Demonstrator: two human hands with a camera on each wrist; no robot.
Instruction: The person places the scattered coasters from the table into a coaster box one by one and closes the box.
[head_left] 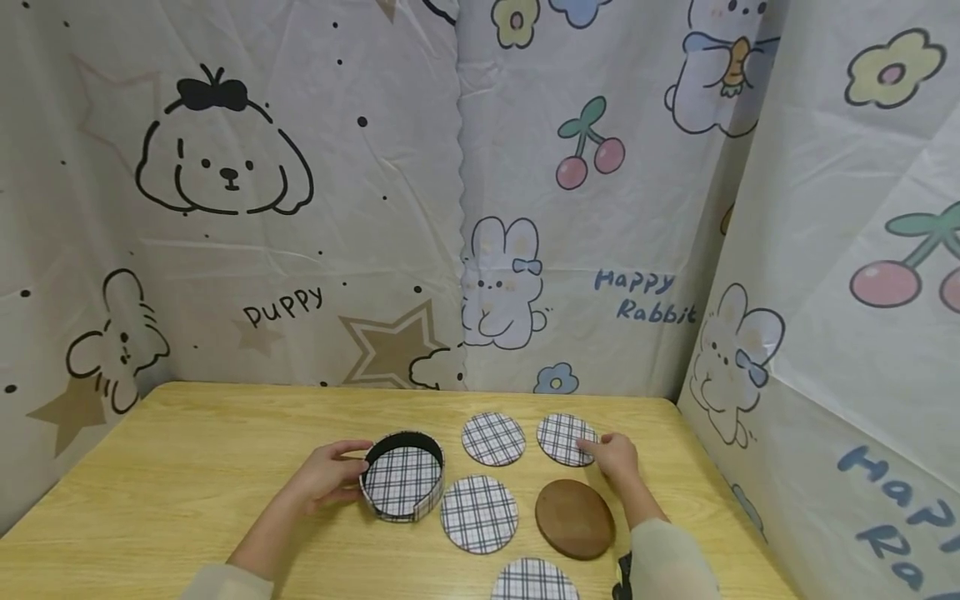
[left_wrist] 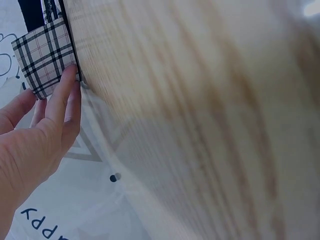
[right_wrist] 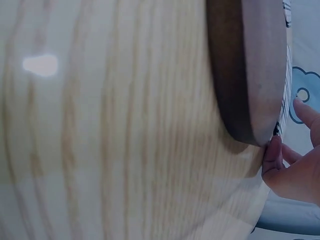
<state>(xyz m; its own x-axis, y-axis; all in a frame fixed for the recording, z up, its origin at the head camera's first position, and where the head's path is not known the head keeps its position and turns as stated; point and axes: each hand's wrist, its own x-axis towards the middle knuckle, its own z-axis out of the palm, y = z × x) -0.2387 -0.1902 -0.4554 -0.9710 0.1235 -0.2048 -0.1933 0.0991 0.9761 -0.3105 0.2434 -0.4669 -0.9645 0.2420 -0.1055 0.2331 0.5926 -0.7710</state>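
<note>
My left hand [head_left: 333, 475] holds the side of a round plaid coaster holder [head_left: 429, 505], its fingertips at the rim and outer wall. In the left wrist view the thumb and fingers span the plaid holder wall [left_wrist: 47, 57]. Inside the holder, below its dark inner wall, lies a plaid coaster [head_left: 403, 479]. My right hand [head_left: 618, 458] is at the back right plaid coaster [head_left: 562, 437], one fingertip over its right edge. The right wrist view shows a finger and thumb apart beside that coaster, behind a brown disc [right_wrist: 270, 75].
More plaid coasters lie flat on the wooden table [head_left: 225, 467]: one at the back [head_left: 492, 438], one in the middle [head_left: 480, 514] and one cut off in front [head_left: 534, 579]. A small black object [head_left: 621, 583] shows by the right sleeve. Printed cloth [head_left: 390, 208] hangs behind.
</note>
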